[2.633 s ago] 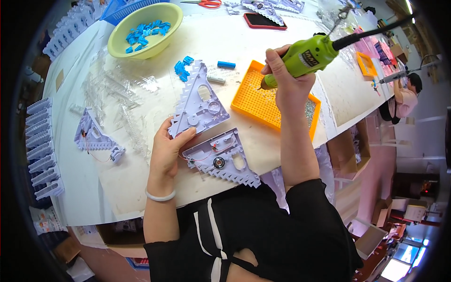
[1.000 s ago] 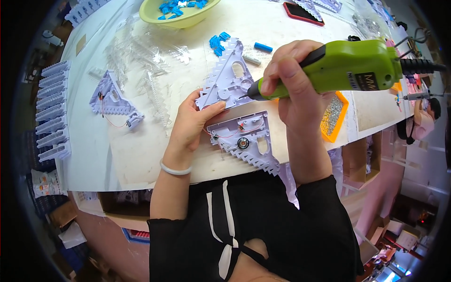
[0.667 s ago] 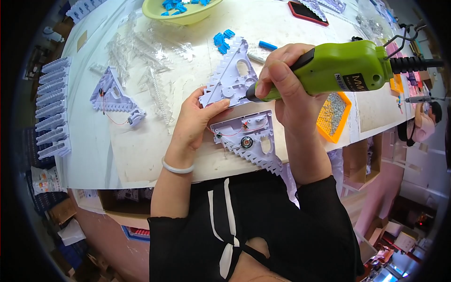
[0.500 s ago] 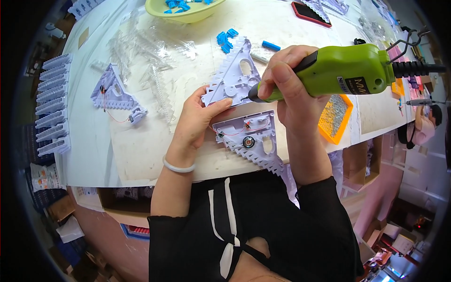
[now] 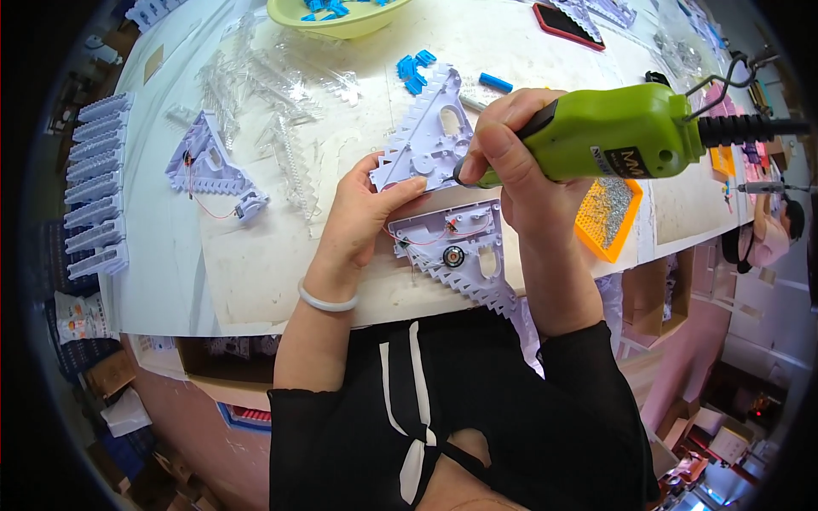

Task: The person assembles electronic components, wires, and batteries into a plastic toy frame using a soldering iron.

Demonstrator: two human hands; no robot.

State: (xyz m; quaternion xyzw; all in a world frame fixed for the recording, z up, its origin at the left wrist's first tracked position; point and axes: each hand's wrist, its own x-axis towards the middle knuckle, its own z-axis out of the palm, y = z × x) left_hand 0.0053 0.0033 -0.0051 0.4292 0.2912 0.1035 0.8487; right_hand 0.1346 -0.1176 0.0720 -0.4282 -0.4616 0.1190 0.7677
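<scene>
Evidently partway along: pinching the toothed shell (image 5: pixel 428 134) over the worktable (image 5: pixel 247 281) with the left hand (image 5: pixel 362 206), gripping the green screwdriver (image 5: pixel 609 128) near its edge in the right hand (image 5: pixel 530 170), with the wired shell (image 5: pixel 469 248) nearby fitted but not yet covered.

The right grip (image 5: pixel 530 170) hid part of the green electric screwdriver (image 5: pixel 609 132); the view's upper edge cut off the yellow bowl (image 5: pixel 354 27); silvery pieces (image 5: pixel 607 209) in the orange tray (image 5: pixel 627 232) were too small to identify.
</scene>
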